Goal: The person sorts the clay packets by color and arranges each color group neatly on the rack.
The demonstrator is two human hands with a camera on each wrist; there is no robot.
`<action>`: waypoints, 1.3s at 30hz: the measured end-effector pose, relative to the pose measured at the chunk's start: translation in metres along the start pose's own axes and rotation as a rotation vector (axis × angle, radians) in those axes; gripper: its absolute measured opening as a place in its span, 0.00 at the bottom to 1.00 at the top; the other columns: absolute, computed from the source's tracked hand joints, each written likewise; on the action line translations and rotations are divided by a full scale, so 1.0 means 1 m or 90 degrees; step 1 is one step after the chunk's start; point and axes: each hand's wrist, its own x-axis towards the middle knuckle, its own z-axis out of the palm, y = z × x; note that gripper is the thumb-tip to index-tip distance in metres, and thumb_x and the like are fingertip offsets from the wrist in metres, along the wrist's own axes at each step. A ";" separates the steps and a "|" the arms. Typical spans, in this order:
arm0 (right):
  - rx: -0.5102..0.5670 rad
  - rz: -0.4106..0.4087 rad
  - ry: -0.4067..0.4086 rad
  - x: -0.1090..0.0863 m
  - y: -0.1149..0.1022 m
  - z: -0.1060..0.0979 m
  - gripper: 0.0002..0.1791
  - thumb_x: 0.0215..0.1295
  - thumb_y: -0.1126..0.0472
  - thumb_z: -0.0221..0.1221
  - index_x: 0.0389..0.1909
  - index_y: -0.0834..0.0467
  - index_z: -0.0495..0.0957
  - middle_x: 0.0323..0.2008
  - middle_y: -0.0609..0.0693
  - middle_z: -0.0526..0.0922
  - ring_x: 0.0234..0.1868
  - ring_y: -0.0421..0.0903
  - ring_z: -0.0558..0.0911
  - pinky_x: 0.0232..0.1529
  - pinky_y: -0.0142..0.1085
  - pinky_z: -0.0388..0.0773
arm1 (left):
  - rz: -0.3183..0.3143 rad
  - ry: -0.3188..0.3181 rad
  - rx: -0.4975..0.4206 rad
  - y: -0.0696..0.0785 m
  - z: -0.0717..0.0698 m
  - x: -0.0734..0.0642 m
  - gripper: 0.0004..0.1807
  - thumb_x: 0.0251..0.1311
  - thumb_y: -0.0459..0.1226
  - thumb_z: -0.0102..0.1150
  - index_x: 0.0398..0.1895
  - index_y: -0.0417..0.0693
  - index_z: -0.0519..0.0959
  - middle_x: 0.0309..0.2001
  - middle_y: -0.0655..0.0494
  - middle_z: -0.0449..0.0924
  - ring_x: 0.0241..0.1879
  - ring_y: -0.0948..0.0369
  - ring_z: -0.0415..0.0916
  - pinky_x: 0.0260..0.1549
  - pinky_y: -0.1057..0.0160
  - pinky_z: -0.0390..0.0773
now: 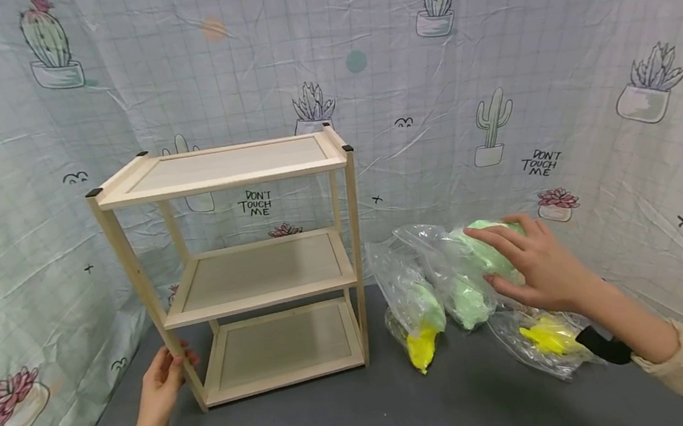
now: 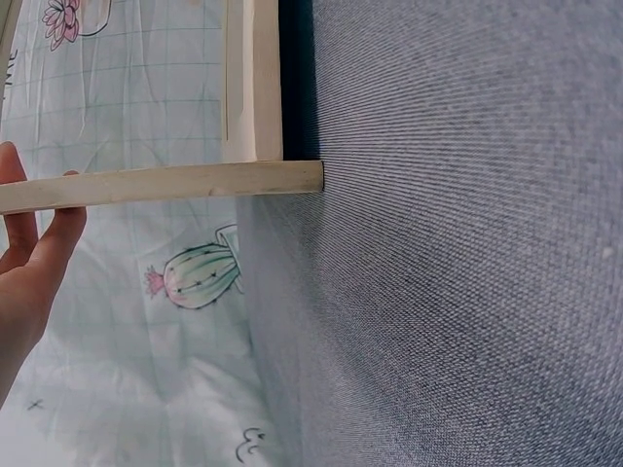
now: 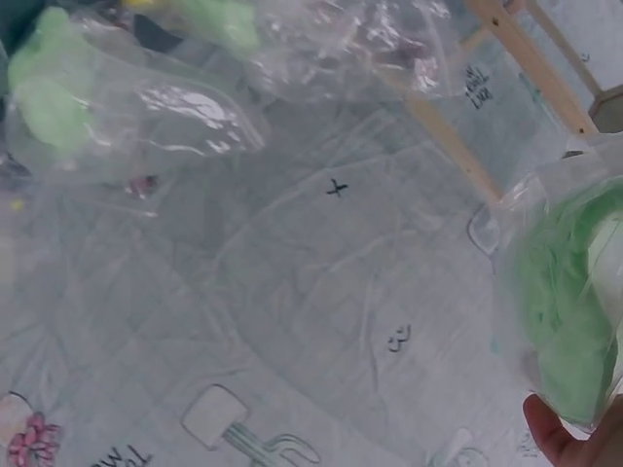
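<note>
A three-tier wooden shelf (image 1: 262, 304) stands on the dark grey surface. My left hand (image 1: 164, 372) grips its front left leg (image 1: 140, 285) low down, fingers around the wood; the left wrist view shows fingers on both sides of that leg (image 2: 195, 182). To the right, my right hand (image 1: 542, 265) holds a clear plastic bag with something soft and light green (image 1: 494, 250) in it, raised above other bags. In the right wrist view that green-filled bag (image 3: 565, 302) is at the right edge, with fingertips (image 3: 550, 428) at its lower end. Most of the hand is outside that view.
Close to the shelf's right side are a clear bag with green and yellow contents (image 1: 422, 347) and another with green contents (image 1: 469, 304). Below my right hand lies a bag with yellow contents (image 1: 552, 336). A cactus-print curtain (image 1: 400, 73) hangs behind and at both sides.
</note>
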 end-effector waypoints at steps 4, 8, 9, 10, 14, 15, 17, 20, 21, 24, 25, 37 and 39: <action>-0.018 -0.004 0.034 0.021 0.001 -0.008 0.30 0.62 0.40 0.37 0.61 0.49 0.63 0.45 0.52 0.76 0.47 0.59 0.67 0.43 0.56 0.59 | -0.003 -0.005 0.000 0.000 0.000 0.000 0.14 0.65 0.28 0.37 0.47 0.51 0.69 0.35 0.66 0.77 0.36 0.73 0.77 0.33 0.74 0.75; -0.044 -0.002 0.080 0.046 0.002 -0.019 0.30 0.62 0.39 0.36 0.60 0.50 0.64 0.43 0.54 0.78 0.47 0.61 0.67 0.43 0.58 0.59 | -0.006 -0.011 0.003 0.001 0.000 0.000 0.14 0.65 0.28 0.37 0.47 0.52 0.69 0.35 0.66 0.77 0.36 0.73 0.77 0.33 0.74 0.75; -0.050 -0.002 0.093 0.053 0.003 -0.021 0.30 0.62 0.39 0.36 0.60 0.50 0.64 0.42 0.55 0.78 0.47 0.61 0.68 0.43 0.58 0.58 | -0.007 -0.011 0.005 0.001 0.000 0.000 0.14 0.65 0.29 0.37 0.47 0.52 0.69 0.35 0.66 0.77 0.36 0.73 0.77 0.33 0.74 0.75; -0.055 -0.002 0.103 0.060 0.003 -0.024 0.30 0.63 0.39 0.36 0.60 0.50 0.64 0.42 0.56 0.78 0.47 0.62 0.68 0.42 0.58 0.59 | -0.008 -0.011 0.007 0.002 0.000 0.000 0.14 0.65 0.29 0.37 0.47 0.53 0.69 0.35 0.66 0.77 0.36 0.74 0.77 0.33 0.74 0.74; -0.065 0.011 0.121 0.087 0.003 -0.032 0.28 0.61 0.43 0.40 0.61 0.49 0.63 0.43 0.56 0.77 0.48 0.62 0.67 0.44 0.59 0.58 | -0.016 -0.004 0.011 0.002 0.001 0.000 0.13 0.65 0.29 0.37 0.47 0.53 0.69 0.34 0.69 0.77 0.36 0.73 0.77 0.33 0.75 0.74; -0.066 0.017 0.122 0.093 0.003 -0.033 0.28 0.61 0.45 0.42 0.61 0.48 0.63 0.43 0.56 0.77 0.48 0.62 0.67 0.44 0.59 0.58 | -0.017 -0.002 0.011 0.001 0.001 0.000 0.13 0.65 0.30 0.37 0.47 0.52 0.69 0.34 0.68 0.76 0.36 0.73 0.77 0.33 0.75 0.74; -0.064 0.027 0.123 0.106 0.000 -0.035 0.28 0.58 0.48 0.46 0.62 0.47 0.62 0.43 0.56 0.77 0.48 0.61 0.67 0.44 0.58 0.59 | -0.022 0.002 0.015 0.000 0.001 0.000 0.13 0.65 0.30 0.37 0.47 0.51 0.69 0.34 0.68 0.76 0.36 0.73 0.77 0.33 0.74 0.74; -0.054 0.042 0.129 0.126 -0.006 -0.035 0.29 0.56 0.52 0.50 0.62 0.47 0.62 0.42 0.55 0.78 0.47 0.60 0.67 0.45 0.57 0.59 | -0.031 0.005 0.022 -0.001 0.000 0.001 0.12 0.65 0.31 0.37 0.47 0.48 0.69 0.35 0.68 0.76 0.36 0.72 0.77 0.33 0.74 0.75; -0.048 0.047 0.129 0.133 -0.009 -0.035 0.30 0.55 0.53 0.51 0.62 0.46 0.61 0.41 0.55 0.78 0.47 0.60 0.68 0.44 0.56 0.59 | -0.034 0.005 0.024 -0.002 0.000 0.001 0.12 0.65 0.31 0.37 0.48 0.48 0.69 0.35 0.68 0.76 0.36 0.72 0.77 0.33 0.74 0.75; -0.027 0.059 0.132 0.153 -0.020 -0.036 0.28 0.57 0.53 0.51 0.61 0.44 0.61 0.43 0.53 0.79 0.46 0.59 0.68 0.44 0.54 0.59 | -0.040 0.006 0.028 -0.003 -0.001 0.001 0.12 0.66 0.31 0.37 0.48 0.46 0.68 0.35 0.69 0.76 0.37 0.73 0.77 0.34 0.74 0.75; -0.021 0.061 0.133 0.159 -0.023 -0.035 0.27 0.58 0.54 0.50 0.61 0.43 0.62 0.44 0.53 0.79 0.46 0.59 0.68 0.44 0.54 0.59 | -0.041 0.007 0.028 -0.003 -0.001 0.001 0.12 0.66 0.31 0.37 0.49 0.46 0.68 0.35 0.68 0.76 0.37 0.72 0.77 0.34 0.74 0.75; 0.011 0.034 0.122 0.221 -0.063 -0.014 0.20 0.62 0.52 0.50 0.56 0.39 0.68 0.43 0.50 0.80 0.39 0.53 0.67 0.40 0.45 0.60 | -0.040 0.006 0.038 -0.002 -0.001 0.000 0.12 0.66 0.32 0.37 0.49 0.47 0.68 0.35 0.70 0.77 0.37 0.74 0.76 0.33 0.74 0.74; 0.012 0.044 0.108 0.229 -0.067 -0.010 0.20 0.63 0.51 0.49 0.56 0.39 0.68 0.44 0.50 0.78 0.38 0.51 0.66 0.40 0.43 0.60 | -0.041 0.005 0.031 -0.003 -0.001 0.001 0.12 0.66 0.31 0.37 0.49 0.47 0.68 0.35 0.69 0.77 0.37 0.74 0.77 0.33 0.74 0.74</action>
